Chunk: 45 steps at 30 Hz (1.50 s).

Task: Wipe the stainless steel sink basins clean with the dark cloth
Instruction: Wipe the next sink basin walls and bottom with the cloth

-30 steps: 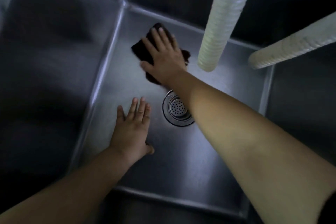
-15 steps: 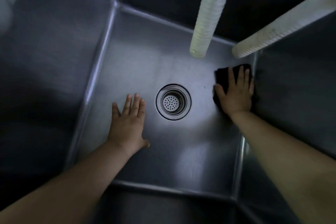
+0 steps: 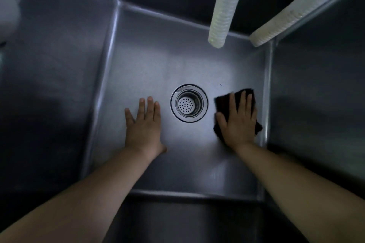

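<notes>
From the head view I look straight down into a steel basin (image 3: pixel 150 61), dim at the walls and brighter across the floor. The drain (image 3: pixel 189 103), with its perforated strainer, sits just right of the frame's centre.

My right hand (image 3: pixel 238 120) lies flat, palm down, on the cloth (image 3: pixel 222 99) at the right of the frame, between the drain and the basin's right wall. The fingers are spread and straight, pressing the cloth to the floor rather than closing around it. Dark fabric shows beyond the fingertips, left of the thumb, and at the outer edge of the palm near the wall's foot.

My left hand (image 3: pixel 143 126) rests flat on the bare floor just left of the drain, fingers extended and together, thumb out to the lower right; it holds nothing. Both forearms reach in from the bottom corners of the frame.

Two pale ribbed hoses hang in from the top: one hose (image 3: pixel 226 6) ends above the floor's far edge, the other hose (image 3: pixel 292 16) slants in from the upper right, its end near the far right corner.
</notes>
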Tool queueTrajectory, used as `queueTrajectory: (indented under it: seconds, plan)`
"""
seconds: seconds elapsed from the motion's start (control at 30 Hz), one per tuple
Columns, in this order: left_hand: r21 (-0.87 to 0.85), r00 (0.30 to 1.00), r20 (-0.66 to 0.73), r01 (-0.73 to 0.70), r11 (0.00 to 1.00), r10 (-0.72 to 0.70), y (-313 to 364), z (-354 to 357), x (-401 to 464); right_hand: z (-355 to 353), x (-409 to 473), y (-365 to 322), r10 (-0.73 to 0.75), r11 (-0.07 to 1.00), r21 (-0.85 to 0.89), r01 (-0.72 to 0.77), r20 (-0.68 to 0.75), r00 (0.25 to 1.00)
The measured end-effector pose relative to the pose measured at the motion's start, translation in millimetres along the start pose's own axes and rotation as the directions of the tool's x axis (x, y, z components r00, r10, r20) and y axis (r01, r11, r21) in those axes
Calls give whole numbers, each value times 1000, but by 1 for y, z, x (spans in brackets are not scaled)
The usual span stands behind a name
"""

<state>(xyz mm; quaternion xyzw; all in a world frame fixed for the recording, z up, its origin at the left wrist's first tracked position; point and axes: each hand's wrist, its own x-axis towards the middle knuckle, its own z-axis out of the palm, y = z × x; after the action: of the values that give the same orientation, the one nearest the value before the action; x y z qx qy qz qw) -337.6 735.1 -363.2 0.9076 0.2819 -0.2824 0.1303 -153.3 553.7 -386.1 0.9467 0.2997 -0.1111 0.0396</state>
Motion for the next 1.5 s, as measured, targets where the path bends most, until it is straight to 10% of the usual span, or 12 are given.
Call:
queueTrajectory:
  seconds: [0.2, 0.63, 0.97, 1.17, 1.3, 1.43, 1.5]
  plan:
    - [-6, 1000, -8, -2, 1000, 2, -1, 5, 2, -14, 99, -13, 150, 986, 61, -153, 54, 987]
    - [-24, 1000, -19, 7, 1000, -8, -2, 3, 2, 2, 6, 10, -498, 861, -66, 504, 87, 863]
    - [15, 1000, -26, 9, 1000, -8, -3, 6, 4, -22, 121, 29, -64, 998, -14, 64, -1, 998]
    - [1, 1000, -9, 13, 1000, -13, -2, 3, 4, -7, 34, 26, 45, 999, -3, -45, -16, 999]
    - [-7, 1000, -6, 9, 1000, -9, -3, 1, 3, 10, -59, 7, -258, 965, -23, 260, 64, 964]
    - [-4, 1000, -23, 4, 1000, -4, -4, 2, 4, 24, -78, -10, -754, 645, -43, 763, 125, 645]
    - [-3, 1000, -27, 5, 1000, -6, -3, 2, 6, 22, -56, -20, -767, 636, -37, 771, 83, 636]
